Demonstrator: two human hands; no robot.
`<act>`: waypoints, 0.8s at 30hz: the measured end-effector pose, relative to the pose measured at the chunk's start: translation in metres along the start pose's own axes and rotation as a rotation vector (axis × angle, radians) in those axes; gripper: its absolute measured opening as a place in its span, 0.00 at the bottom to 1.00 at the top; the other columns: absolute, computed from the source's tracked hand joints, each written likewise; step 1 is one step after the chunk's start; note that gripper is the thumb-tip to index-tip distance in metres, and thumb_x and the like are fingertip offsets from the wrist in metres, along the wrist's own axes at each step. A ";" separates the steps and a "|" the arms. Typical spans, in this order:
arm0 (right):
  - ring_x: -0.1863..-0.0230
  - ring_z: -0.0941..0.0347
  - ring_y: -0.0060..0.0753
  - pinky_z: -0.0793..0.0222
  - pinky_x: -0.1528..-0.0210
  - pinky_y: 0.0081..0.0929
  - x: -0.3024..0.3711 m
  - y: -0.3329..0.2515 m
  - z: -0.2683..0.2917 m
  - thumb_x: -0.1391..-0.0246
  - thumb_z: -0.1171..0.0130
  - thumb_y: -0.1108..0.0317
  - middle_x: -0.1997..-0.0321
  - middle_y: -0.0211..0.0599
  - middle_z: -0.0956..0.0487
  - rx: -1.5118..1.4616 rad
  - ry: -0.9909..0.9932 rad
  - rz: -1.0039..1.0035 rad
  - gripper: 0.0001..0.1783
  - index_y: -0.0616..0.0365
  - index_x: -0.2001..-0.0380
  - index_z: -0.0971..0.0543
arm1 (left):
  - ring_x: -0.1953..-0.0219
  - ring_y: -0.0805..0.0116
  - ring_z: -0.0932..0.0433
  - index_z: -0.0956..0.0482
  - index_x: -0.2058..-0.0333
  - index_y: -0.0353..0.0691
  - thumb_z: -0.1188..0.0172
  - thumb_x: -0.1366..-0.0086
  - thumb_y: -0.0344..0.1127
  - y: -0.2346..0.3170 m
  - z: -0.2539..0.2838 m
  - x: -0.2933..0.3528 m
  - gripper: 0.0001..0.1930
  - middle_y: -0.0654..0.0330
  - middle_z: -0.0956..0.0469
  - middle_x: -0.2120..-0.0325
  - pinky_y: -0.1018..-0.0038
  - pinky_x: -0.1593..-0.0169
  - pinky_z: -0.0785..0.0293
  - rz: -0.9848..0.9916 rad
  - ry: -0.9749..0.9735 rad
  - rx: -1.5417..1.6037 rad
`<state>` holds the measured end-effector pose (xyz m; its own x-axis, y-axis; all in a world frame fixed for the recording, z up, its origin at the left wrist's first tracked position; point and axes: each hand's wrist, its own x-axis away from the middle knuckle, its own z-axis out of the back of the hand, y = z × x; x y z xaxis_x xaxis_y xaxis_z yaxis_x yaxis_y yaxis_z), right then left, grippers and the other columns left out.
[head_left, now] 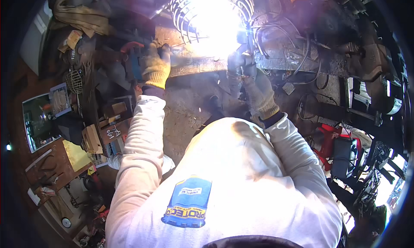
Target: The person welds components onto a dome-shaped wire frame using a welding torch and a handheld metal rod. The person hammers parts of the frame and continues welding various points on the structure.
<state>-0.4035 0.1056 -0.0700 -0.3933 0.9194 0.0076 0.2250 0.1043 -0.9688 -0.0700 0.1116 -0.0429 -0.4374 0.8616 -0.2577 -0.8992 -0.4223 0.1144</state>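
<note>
My left hand (156, 69), in a yellowish work glove, rests at the near edge of the wooden bench (194, 68). Its fingers are apart, and I see nothing held in it. My right hand (260, 92), in a grey and yellow glove, is closed round a dark welding torch (236, 67) whose tip points up into a blinding white arc. Around the glare curve several metal rods of a round wire cage (177, 15). The weld spot and much of the cage are washed out by the light.
Loose cables (307, 54) and bent rods lie right of the arc. A bench vise (375, 62) stands at the far right. Near my left hand is a red-handled tool (131, 46). A red and black machine (340, 153) sits lower right, and a brown cloth (79, 15) lies upper left.
</note>
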 end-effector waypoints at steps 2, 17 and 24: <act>0.72 0.27 0.17 0.30 0.72 0.18 0.001 0.003 0.002 0.36 0.41 0.55 0.69 0.28 0.23 0.095 -0.015 -0.022 0.24 0.61 0.46 0.26 | 0.58 0.45 0.19 0.25 0.49 0.46 0.42 0.33 0.49 0.017 0.017 0.003 0.19 0.46 0.20 0.59 0.52 0.57 0.22 0.076 -0.002 0.019; 0.75 0.27 0.19 0.30 0.74 0.20 0.010 -0.009 -0.002 0.36 0.41 0.53 0.69 0.30 0.22 -0.074 0.017 -0.063 0.24 0.61 0.48 0.28 | 0.57 0.46 0.17 0.31 0.42 0.47 0.50 0.31 0.60 -0.041 -0.048 -0.003 0.28 0.44 0.19 0.56 0.54 0.55 0.21 -0.058 0.068 -0.331; 0.76 0.27 0.19 0.30 0.75 0.20 0.010 -0.007 -0.002 0.37 0.40 0.55 0.71 0.29 0.23 -0.100 0.016 -0.105 0.21 0.61 0.51 0.27 | 0.58 0.43 0.17 0.29 0.43 0.45 0.48 0.31 0.57 -0.009 -0.011 0.001 0.27 0.46 0.18 0.56 0.56 0.54 0.21 -0.079 0.089 -0.011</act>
<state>-0.4072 0.1145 -0.0629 -0.4049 0.9075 0.1120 0.2714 0.2363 -0.9330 -0.0620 0.1129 -0.0543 -0.3622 0.8641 -0.3495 -0.9304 -0.3578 0.0796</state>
